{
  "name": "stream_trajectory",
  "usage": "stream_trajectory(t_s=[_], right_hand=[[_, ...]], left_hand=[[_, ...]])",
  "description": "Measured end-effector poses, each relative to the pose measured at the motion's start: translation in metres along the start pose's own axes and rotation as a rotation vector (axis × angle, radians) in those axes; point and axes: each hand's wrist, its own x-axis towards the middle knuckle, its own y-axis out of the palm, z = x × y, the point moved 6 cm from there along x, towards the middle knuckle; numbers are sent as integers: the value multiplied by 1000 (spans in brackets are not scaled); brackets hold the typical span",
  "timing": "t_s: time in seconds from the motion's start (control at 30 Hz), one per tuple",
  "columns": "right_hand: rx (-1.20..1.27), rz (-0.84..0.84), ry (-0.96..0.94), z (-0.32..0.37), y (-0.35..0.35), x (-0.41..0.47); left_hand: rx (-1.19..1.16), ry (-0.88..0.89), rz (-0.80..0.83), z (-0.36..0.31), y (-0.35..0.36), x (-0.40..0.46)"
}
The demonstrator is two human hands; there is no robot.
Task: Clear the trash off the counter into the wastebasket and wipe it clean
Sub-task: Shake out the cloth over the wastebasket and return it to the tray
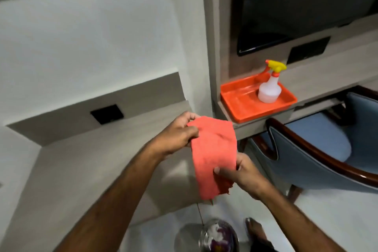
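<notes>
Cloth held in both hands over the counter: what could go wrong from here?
1. A loose thread hangs from the cloth toward the wastebasket and might snag.
2. The spray bottle stands in the orange tray near the shelf edge; a wide wipe could knock it.
3. The left hand and right hand pinch only the edges, so the cloth may slip.

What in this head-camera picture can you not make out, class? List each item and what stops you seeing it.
- Wastebasket: cut off by the bottom edge; its contents are a blur of white and purple.
- Cloth: the left hand and right hand cover its gripped edges.
- Spray bottle on the orange tray: liquid level unreadable through the cloudy plastic.
- Chair: partly under the counter, cut off at the right edge.
</notes>
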Motion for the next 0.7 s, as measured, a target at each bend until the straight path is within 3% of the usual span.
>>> stream_trajectory(t_s=[0.2, 0.33, 0.43, 0.57, 0.7], right_hand=[[252, -301, 15, 11, -95, 55], [125, -517, 52, 10, -176, 102], [-146, -625, 13, 18, -228, 147], [-387, -591, 11, 10, -261, 211], [-492, -439, 209, -34, -269, 263]], left_hand=[[-4, -82, -140, -31, 17, 141], [82, -119, -257, -44, 32, 226], [180, -95, -309, -45, 39, 287], [491, -54, -373, -36, 37, 345], [568, -139, -259, -2, 42, 371]])
